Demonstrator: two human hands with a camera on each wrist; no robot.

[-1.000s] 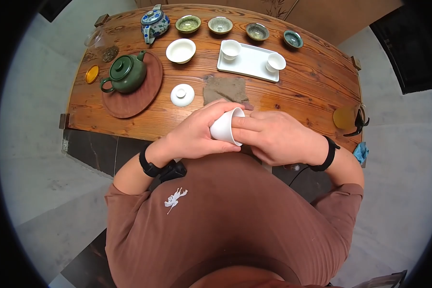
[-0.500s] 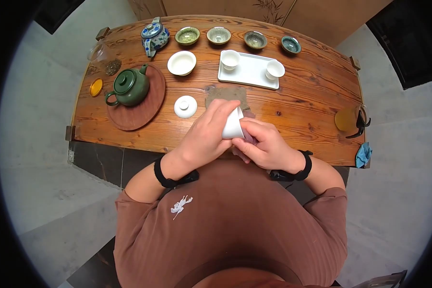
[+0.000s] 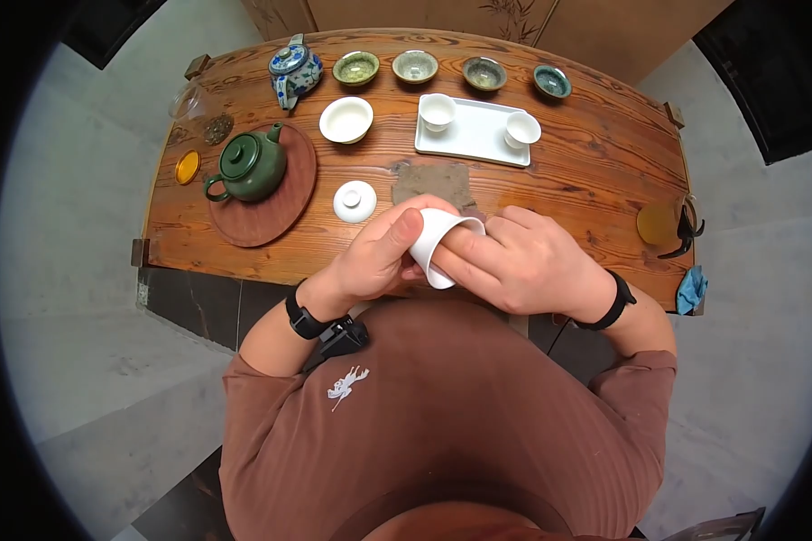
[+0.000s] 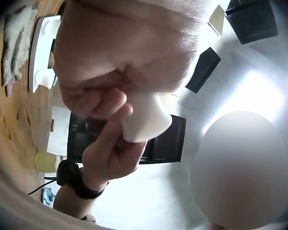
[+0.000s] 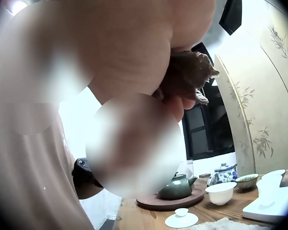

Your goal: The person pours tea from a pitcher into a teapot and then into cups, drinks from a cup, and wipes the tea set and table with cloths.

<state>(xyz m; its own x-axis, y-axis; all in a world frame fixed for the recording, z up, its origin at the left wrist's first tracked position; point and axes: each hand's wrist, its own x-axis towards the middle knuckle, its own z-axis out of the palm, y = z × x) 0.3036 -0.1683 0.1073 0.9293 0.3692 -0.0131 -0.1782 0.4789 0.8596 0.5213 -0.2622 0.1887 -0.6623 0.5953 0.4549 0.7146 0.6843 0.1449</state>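
My left hand [image 3: 381, 251] grips a white cup [image 3: 431, 242] from its left side, with the cup tipped over and its mouth facing right. The fingers of my right hand [image 3: 534, 257] reach inside the cup. In the right wrist view a crumpled brown cloth [image 5: 192, 76] sticks out from the right hand's grasp; the head view mostly hides it. The left wrist view shows the cup's flared white wall [image 4: 146, 117] between the two hands. On the table just beyond lie a white lid [image 3: 355, 201] and a folded brown towel [image 3: 433, 184].
A green teapot [image 3: 253, 167] stands on a round wooden board [image 3: 284, 212] at the left. Farther back are a white bowl [image 3: 346, 120], a white tray [image 3: 474, 140] with two small cups, a blue-and-white teapot [image 3: 295, 72] and several glazed bowls. A glass pitcher [image 3: 660, 224] stands at right.
Half a second ago the right thumb was at the cup's rim with cloth showing below; now the right fingers are inside the cup again. The left hand has turned the cup's mouth more upward.
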